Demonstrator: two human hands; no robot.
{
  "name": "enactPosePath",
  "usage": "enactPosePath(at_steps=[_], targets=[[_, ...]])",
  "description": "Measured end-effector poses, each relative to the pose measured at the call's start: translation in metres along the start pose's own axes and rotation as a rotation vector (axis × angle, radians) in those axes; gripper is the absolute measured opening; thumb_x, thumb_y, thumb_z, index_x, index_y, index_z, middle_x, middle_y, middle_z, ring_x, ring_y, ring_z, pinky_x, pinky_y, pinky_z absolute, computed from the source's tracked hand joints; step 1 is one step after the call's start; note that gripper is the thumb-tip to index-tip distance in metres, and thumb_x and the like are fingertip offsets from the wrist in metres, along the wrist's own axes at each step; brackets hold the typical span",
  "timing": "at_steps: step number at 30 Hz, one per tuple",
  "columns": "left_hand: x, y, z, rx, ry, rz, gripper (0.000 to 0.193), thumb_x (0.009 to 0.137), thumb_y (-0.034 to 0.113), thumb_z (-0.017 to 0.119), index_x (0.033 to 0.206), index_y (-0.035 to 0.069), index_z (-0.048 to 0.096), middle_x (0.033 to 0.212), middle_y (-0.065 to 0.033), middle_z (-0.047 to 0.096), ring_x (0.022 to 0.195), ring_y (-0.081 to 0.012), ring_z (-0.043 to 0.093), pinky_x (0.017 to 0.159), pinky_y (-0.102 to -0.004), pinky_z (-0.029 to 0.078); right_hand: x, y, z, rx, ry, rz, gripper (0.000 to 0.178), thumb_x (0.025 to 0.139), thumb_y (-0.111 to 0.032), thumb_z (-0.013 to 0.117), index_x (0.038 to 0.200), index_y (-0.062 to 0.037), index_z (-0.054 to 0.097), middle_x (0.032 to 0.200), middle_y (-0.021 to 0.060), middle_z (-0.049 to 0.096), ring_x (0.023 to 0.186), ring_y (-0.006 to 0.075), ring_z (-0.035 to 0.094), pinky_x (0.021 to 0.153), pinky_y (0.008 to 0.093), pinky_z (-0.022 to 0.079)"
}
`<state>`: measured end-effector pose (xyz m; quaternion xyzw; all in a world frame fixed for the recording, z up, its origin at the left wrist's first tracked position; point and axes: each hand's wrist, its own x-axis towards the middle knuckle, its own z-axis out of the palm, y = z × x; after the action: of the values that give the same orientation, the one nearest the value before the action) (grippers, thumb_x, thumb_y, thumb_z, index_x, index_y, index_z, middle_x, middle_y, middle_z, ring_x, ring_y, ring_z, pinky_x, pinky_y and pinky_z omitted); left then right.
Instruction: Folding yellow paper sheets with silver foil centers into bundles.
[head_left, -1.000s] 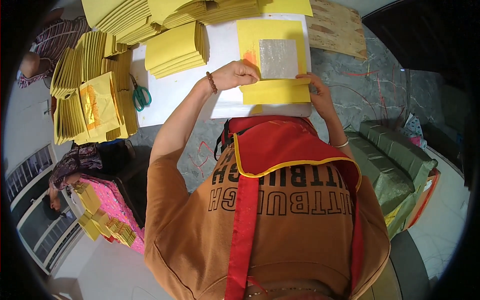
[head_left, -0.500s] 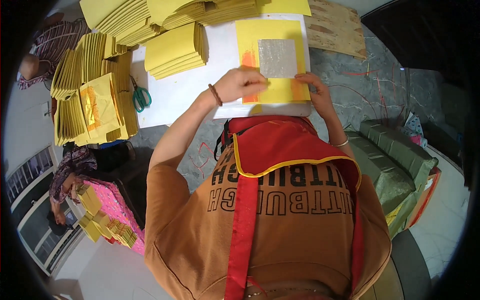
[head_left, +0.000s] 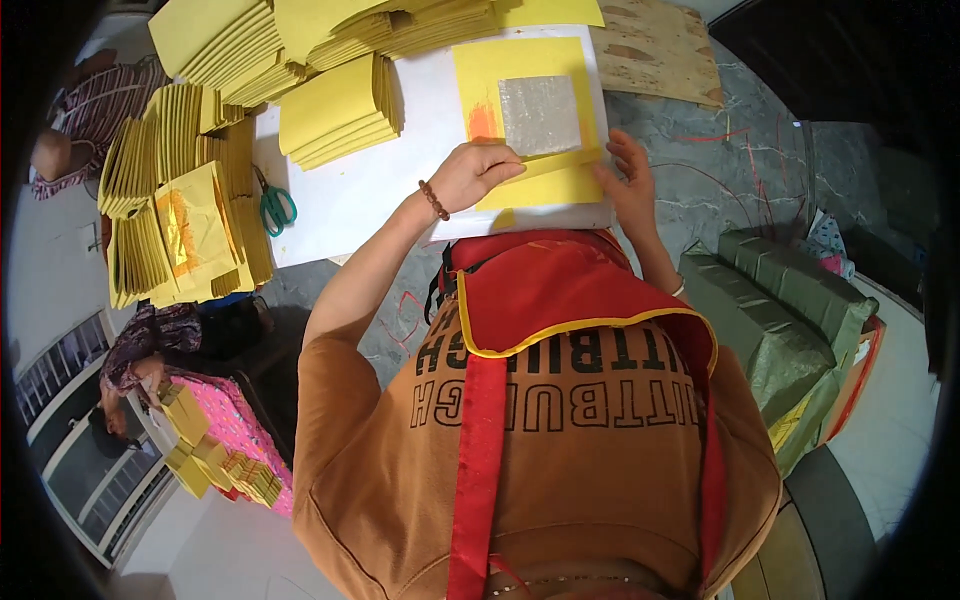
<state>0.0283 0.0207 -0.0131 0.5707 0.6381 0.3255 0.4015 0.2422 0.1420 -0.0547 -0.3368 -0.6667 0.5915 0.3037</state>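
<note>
The person leaned over a white tabletop [head_left: 370, 190], both hands on a square yellow paper sheet with a silver foil square in its middle and an orange patch beside the foil [head_left: 560, 175]. The sheet lay at the near edge of the table, right in front of the person's chest. The left hand [head_left: 478, 172], with a brown bead bracelet [head_left: 433, 200] on its wrist, was curled over the sheet's lower left part, fingers bent and pressed down on the paper just below the foil. The right hand [head_left: 630, 180] lay along the sheet's right edge with fingers spread loosely, touching the paper's rim; whether it pinched the edge I could not tell.

Further left on the table sat a neat stack of plain yellow paper sheets [head_left: 338, 110], and beyond it green-handled scissors [head_left: 276, 205] lay near bundles of folded yellow papers [head_left: 180, 220]. To the right, on the grey floor, stood green wrapped bundles [head_left: 780, 300]
</note>
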Motion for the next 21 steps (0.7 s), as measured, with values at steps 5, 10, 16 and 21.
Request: enactPosePath(at_steps=[5,10,16,21], targets=[[-0.006,0.021,0.006,-0.072,0.124,-0.078,0.021,0.086,0.008,0.050,0.105,0.005,0.058,0.094,-0.0153,0.058,0.085,-0.0308,0.056,0.074,-0.0347,0.046,-0.020,0.006,-0.005,-0.038,0.063,0.180,0.036,0.083,-0.010,0.056,0.118,-0.0048,0.052,0.108,0.0082,0.049,0.100,0.0174,0.047,0.087,0.0278,0.037],[-0.004,0.005,0.010,0.248,0.064,0.340,0.037,0.080,0.006,0.052,0.117,0.010,0.052,0.107,-0.0133,0.053,0.097,-0.0284,0.052,0.080,-0.0340,0.044,-0.034,0.000,-0.006,-0.086,-0.039,0.158,0.032,0.087,-0.010,0.049,0.118,-0.0028,0.052,0.108,0.0095,0.048,0.100,0.0178,0.047,0.087,0.0260,0.036],[-0.006,0.010,0.017,0.529,0.050,0.513,0.049,0.071,0.018,0.067,0.117,0.013,0.053,0.109,-0.0083,0.053,0.090,-0.0249,0.048,0.078,-0.0337,0.040,-0.035,-0.016,-0.005,-0.121,-0.015,0.175,0.030,0.088,-0.011,0.048,0.116,-0.0020,0.053,0.110,0.0097,0.046,0.099,0.0182,0.047,0.086,0.0250,0.036],[-0.006,0.006,0.016,0.558,0.051,0.482,0.055,0.064,0.023,0.071,0.116,0.013,0.053,0.108,-0.0080,0.053,0.091,-0.0252,0.047,0.078,-0.0341,0.039,-0.030,-0.033,-0.002,-0.142,-0.005,0.186,0.028,0.088,-0.010,0.047,0.114,-0.0024,0.055,0.109,0.0093,0.046,0.100,0.0180,0.046,0.086,0.0246,0.036]])
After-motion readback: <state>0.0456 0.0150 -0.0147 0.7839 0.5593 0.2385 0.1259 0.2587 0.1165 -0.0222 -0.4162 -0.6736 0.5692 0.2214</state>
